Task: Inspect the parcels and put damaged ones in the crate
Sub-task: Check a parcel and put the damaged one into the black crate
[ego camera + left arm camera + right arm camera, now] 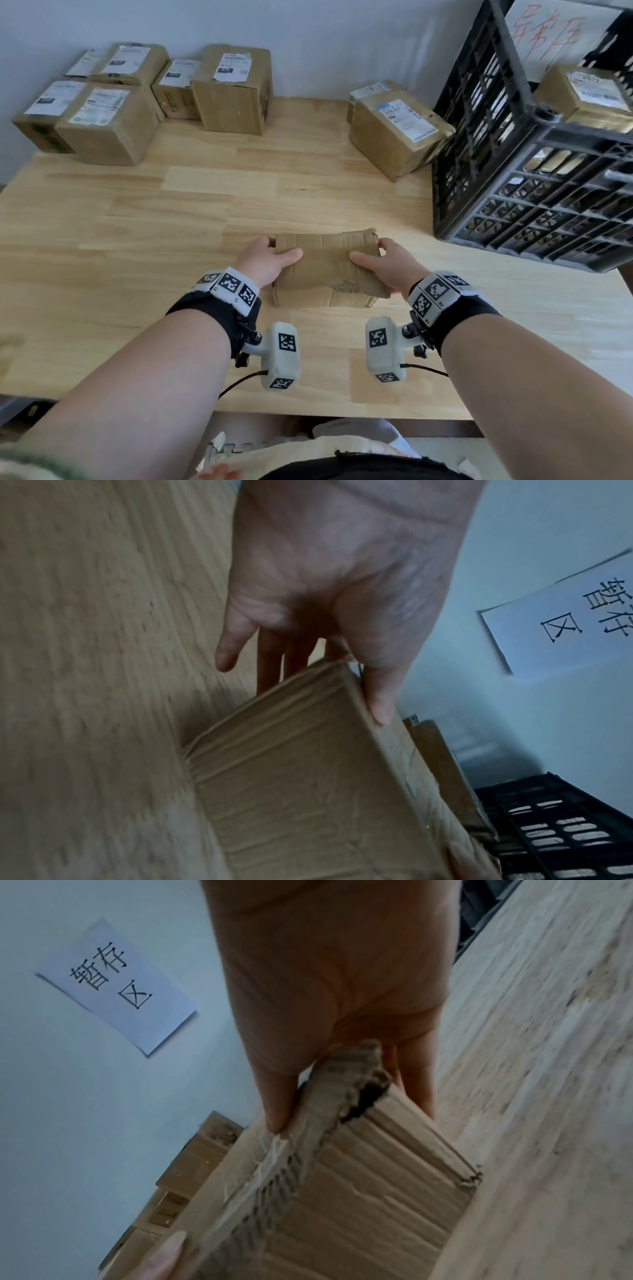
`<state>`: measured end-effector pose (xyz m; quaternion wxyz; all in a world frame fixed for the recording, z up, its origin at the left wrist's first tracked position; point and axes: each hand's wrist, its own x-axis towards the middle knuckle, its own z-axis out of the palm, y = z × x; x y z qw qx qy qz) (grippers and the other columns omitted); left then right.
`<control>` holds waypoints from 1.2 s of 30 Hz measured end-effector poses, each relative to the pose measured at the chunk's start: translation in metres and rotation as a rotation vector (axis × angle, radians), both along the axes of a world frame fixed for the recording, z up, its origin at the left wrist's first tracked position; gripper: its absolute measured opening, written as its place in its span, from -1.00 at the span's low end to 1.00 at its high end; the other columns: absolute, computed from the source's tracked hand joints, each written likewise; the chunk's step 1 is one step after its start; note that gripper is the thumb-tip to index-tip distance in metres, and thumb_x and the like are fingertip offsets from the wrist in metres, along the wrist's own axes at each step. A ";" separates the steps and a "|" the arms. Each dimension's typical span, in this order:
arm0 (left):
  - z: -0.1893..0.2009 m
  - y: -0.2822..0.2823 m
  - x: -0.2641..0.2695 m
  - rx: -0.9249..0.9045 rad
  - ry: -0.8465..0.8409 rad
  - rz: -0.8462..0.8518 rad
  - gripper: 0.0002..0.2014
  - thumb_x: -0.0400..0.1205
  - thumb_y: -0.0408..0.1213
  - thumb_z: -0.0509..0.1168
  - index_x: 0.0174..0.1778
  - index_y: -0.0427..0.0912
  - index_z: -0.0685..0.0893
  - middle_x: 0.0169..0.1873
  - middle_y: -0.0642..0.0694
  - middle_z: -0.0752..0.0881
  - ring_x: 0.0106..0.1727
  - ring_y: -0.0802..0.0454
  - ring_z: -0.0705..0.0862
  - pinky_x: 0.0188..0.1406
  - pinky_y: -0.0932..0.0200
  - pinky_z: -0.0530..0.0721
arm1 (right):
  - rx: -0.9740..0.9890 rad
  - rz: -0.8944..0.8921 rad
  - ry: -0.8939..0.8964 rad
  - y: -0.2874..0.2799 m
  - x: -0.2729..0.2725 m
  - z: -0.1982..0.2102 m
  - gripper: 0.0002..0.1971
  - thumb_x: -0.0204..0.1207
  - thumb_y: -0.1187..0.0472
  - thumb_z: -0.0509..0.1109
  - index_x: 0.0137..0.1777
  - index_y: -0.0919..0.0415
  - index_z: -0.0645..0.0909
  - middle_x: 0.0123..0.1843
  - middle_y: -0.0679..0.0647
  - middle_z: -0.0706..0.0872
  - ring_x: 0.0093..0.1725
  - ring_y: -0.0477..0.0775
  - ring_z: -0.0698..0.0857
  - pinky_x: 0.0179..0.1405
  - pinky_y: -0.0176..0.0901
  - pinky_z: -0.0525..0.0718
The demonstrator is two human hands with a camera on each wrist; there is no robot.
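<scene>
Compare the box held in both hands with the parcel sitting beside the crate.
The held box shows no shipping label on its visible faces; the parcel beside the crate carries one on top. The held box has a torn edge with exposed corrugation; the parcel beside the crate looks crumpled, with no tear visible. The left hand and right hand grip the held box; the other rests untouched. Both are brown cardboard.

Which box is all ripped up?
The parcel held in both hands, left hand and right hand: its edge is torn open, and unlike the others, no label shows.
</scene>
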<state>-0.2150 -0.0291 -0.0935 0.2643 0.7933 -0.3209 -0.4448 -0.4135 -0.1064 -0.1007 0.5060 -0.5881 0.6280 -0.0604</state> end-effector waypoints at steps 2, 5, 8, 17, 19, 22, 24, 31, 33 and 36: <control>0.002 -0.001 0.001 0.031 -0.032 -0.045 -0.42 0.62 0.04 0.35 0.50 -0.16 0.43 0.36 -0.08 0.57 0.17 -0.04 0.55 0.05 0.10 0.49 | -0.043 0.036 0.038 0.001 0.000 0.000 -0.37 0.55 -0.11 0.45 0.51 0.18 0.41 0.25 0.15 0.67 0.12 0.18 0.73 0.00 0.15 0.80; 0.005 0.001 0.003 0.090 -0.037 -0.106 -0.33 0.64 0.13 0.27 0.58 -0.16 0.32 0.46 -0.11 0.50 0.39 -0.13 0.53 0.17 0.03 0.54 | -0.068 0.065 0.053 0.002 -0.001 0.000 -0.38 0.57 -0.15 0.41 0.52 0.16 0.40 0.23 0.13 0.67 0.11 0.17 0.72 0.00 0.12 0.80; 0.005 0.003 0.005 0.148 -0.008 -0.133 -0.24 0.63 0.22 0.21 0.65 -0.15 0.22 0.56 -0.13 0.40 0.51 -0.17 0.44 0.36 -0.09 0.48 | -0.055 0.041 0.024 0.008 -0.002 -0.002 -0.36 0.60 -0.16 0.36 0.56 0.15 0.35 0.21 0.10 0.64 0.13 0.18 0.71 -0.05 0.04 0.77; 0.011 -0.002 0.000 -0.010 0.236 0.071 -0.47 0.69 0.16 0.17 0.43 -0.15 0.50 0.33 -0.06 0.56 0.33 -0.08 0.52 0.14 0.03 0.35 | 0.114 -0.263 -0.328 0.009 0.002 0.008 -0.44 0.57 -0.11 0.43 0.48 0.07 0.37 0.14 0.07 0.62 0.01 0.06 0.67 -0.12 0.01 0.74; 0.014 -0.006 0.001 -0.076 0.260 0.131 -0.57 0.67 0.19 0.17 0.07 -0.14 0.64 0.02 -0.08 0.60 0.00 -0.04 0.56 -0.02 0.03 0.41 | 0.089 -0.313 -0.363 0.005 0.006 0.010 -0.47 0.56 -0.13 0.43 0.40 0.10 0.39 0.17 0.12 0.61 0.07 0.09 0.66 -0.06 0.03 0.73; 0.009 -0.011 0.003 -0.114 0.252 0.210 -0.69 0.61 0.06 0.35 -0.06 -0.14 0.58 -0.09 -0.13 0.67 -0.08 -0.09 0.61 -0.26 0.09 0.42 | 0.063 -0.342 -0.347 0.000 0.007 0.004 -0.49 0.50 0.01 0.54 0.34 0.12 0.40 0.26 0.20 0.67 0.22 0.18 0.70 0.26 0.16 0.70; 0.004 -0.010 0.001 -0.086 0.209 0.219 -0.74 0.58 -0.14 0.44 0.06 -0.12 0.54 0.02 -0.08 0.66 0.00 -0.02 0.61 -0.26 0.14 0.44 | 0.040 -0.308 -0.301 0.001 0.006 -0.003 -0.41 0.49 0.17 0.57 0.43 0.16 0.37 0.28 0.20 0.69 0.20 0.17 0.73 0.25 0.14 0.72; -0.021 0.000 0.001 0.062 0.189 0.135 -0.34 0.50 -0.21 0.49 0.51 -0.10 0.40 0.26 -0.11 0.67 0.20 -0.09 0.66 0.26 -0.13 0.64 | 0.004 -0.102 -0.057 0.005 0.000 -0.020 -0.31 0.50 0.02 0.53 0.54 0.25 0.37 0.28 0.13 0.69 0.19 0.13 0.73 0.23 0.13 0.73; -0.021 -0.004 0.003 0.068 0.174 0.114 -0.37 0.52 -0.23 0.48 0.50 -0.09 0.41 0.26 -0.10 0.67 0.19 -0.08 0.66 0.20 -0.08 0.65 | -0.018 -0.075 -0.026 0.003 0.002 -0.022 -0.35 0.50 0.01 0.53 0.50 0.25 0.42 0.23 0.11 0.71 0.16 0.12 0.74 0.20 0.14 0.74; -0.022 -0.010 0.006 0.083 0.158 0.089 -0.41 0.52 -0.26 0.49 0.46 -0.09 0.45 0.25 -0.10 0.68 0.17 -0.09 0.67 0.20 -0.07 0.65 | -0.011 -0.060 -0.006 -0.002 0.003 -0.025 -0.36 0.48 0.00 0.54 0.48 0.24 0.45 0.21 0.11 0.73 0.15 0.13 0.75 0.19 0.14 0.75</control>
